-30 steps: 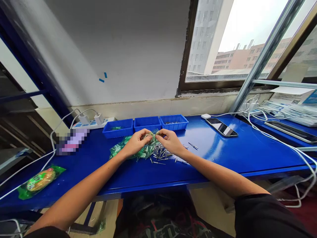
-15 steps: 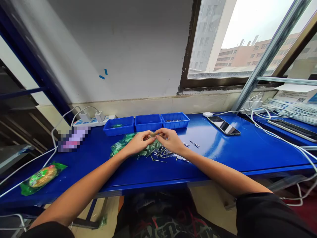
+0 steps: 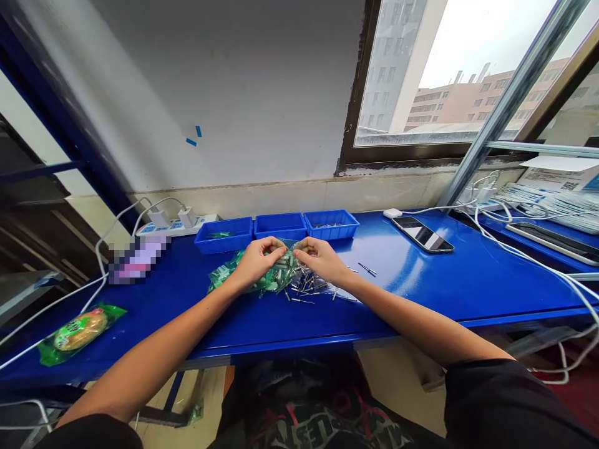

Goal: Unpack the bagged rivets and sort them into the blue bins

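Note:
My left hand [image 3: 257,263] and my right hand [image 3: 322,259] are close together above the blue table, thumbs and fingers pinched. Between them stretches a small piece of clear plastic, which looks like a bag [image 3: 289,244]; each hand grips one side of it. Below and left of my left hand lies a heap of green plastic packets [image 3: 222,274]. Loose metal pins that look like blind rivets [image 3: 306,288] are scattered under my right hand, partly on clear plastic. A few more pins [image 3: 367,269] lie farther right.
Three blue bins stand along the back: the left bin [image 3: 224,243] holds something green, then a middle bin [image 3: 279,232], and the right bin [image 3: 331,232] contains small pieces. A phone [image 3: 423,234], a power strip [image 3: 206,224], white cables [image 3: 528,265] and a packaged bun [image 3: 83,330] surround the work area.
My hands have moved slightly apart, and clear plastic now shows stretched between the fingertips. The pins and packets on the table look unchanged.

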`<state>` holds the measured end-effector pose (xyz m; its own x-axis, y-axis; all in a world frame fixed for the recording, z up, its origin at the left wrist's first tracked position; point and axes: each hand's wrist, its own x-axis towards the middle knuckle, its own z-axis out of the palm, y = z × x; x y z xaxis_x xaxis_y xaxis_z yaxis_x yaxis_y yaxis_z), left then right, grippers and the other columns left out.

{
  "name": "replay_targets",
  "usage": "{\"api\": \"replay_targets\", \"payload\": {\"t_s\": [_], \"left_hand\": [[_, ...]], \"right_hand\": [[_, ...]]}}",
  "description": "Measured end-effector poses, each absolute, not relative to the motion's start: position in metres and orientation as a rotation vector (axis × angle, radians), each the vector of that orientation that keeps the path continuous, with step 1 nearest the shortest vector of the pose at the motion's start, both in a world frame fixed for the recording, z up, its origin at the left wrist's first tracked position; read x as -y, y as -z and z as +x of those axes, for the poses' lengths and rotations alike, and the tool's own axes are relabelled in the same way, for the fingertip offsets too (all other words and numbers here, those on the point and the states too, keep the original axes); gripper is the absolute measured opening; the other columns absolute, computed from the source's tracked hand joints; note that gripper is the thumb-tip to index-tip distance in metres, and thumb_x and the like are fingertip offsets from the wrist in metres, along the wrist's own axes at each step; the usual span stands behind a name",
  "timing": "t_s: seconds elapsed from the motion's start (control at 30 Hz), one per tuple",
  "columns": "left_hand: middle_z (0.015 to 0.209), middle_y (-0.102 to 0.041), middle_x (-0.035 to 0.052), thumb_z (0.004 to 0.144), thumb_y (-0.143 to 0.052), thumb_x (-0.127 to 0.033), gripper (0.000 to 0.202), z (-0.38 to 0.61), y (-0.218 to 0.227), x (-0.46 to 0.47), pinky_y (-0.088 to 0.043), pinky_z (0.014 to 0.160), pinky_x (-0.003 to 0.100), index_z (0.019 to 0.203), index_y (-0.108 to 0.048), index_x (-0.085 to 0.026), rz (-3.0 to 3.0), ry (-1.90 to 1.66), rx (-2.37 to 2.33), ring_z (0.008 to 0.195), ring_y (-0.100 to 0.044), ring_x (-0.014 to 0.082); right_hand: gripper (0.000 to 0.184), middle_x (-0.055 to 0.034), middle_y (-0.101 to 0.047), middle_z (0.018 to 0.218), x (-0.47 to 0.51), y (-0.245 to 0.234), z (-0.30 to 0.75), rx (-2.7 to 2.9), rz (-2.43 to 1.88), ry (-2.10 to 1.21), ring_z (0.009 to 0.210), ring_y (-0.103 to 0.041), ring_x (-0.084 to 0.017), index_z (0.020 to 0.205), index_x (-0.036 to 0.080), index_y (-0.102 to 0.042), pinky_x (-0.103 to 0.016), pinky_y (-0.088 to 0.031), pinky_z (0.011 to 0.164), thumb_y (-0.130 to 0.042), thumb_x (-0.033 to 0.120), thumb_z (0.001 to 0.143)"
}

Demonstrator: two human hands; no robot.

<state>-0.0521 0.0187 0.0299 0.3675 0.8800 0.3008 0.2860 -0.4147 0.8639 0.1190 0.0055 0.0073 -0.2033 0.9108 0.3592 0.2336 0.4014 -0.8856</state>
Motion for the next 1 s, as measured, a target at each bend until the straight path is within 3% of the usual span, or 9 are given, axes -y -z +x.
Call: {"api": "replay_targets", "payload": {"t_s": [0.3,0.53,0.87,1.0], "left_hand": [[0.068,-0.058,0.0005,0.073,-0.06,-0.031,0.017,-0.05,-0.03,-0.017,-0.039,0.06,0.023,0.073,-0.061,-0.014,1.845,-1.047,-0.94,0.062,-0.05,0.0117],[0.074,-0.062,0.0028,0.074,-0.06,-0.034,0.021,-0.05,-0.03,-0.016,-0.042,0.064,0.025,0.078,-0.062,-0.014,1.83,-0.942,-0.934,0.067,-0.055,0.0135],[0.069,-0.061,0.0025,0.07,-0.06,-0.035,0.021,-0.048,-0.037,-0.011,-0.044,0.063,0.027,0.071,-0.06,-0.013,1.897,-0.906,-1.038,0.065,-0.056,0.0155],[0.073,-0.062,0.0031,0.072,-0.06,-0.037,0.024,-0.047,-0.035,-0.012,-0.044,0.067,0.027,0.076,-0.061,-0.014,1.847,-0.996,-0.985,0.069,-0.056,0.0153]], "right_hand": [[0.011,0.0001,-0.055,0.064,-0.002,-0.013,0.12,1.677,-0.962,-0.947,0.058,-0.047,-0.011,0.071,0.017,-0.055,-0.027,-0.038,0.056,-0.055,0.028,0.074],[0.012,0.0005,-0.052,0.063,-0.003,-0.011,0.119,1.705,-0.981,-0.821,0.059,-0.044,-0.011,0.067,0.018,-0.052,-0.026,-0.035,0.052,-0.053,0.026,0.075],[0.008,0.0008,-0.055,0.069,-0.003,-0.003,0.115,1.697,-0.968,-0.813,0.063,-0.049,-0.011,0.075,0.018,-0.05,-0.027,-0.041,0.057,-0.052,0.026,0.078],[0.017,-0.0006,-0.058,0.076,-0.002,-0.006,0.117,1.713,-0.951,-0.877,0.067,-0.053,-0.012,0.085,0.018,-0.052,-0.028,-0.043,0.06,-0.059,0.03,0.075]]}}
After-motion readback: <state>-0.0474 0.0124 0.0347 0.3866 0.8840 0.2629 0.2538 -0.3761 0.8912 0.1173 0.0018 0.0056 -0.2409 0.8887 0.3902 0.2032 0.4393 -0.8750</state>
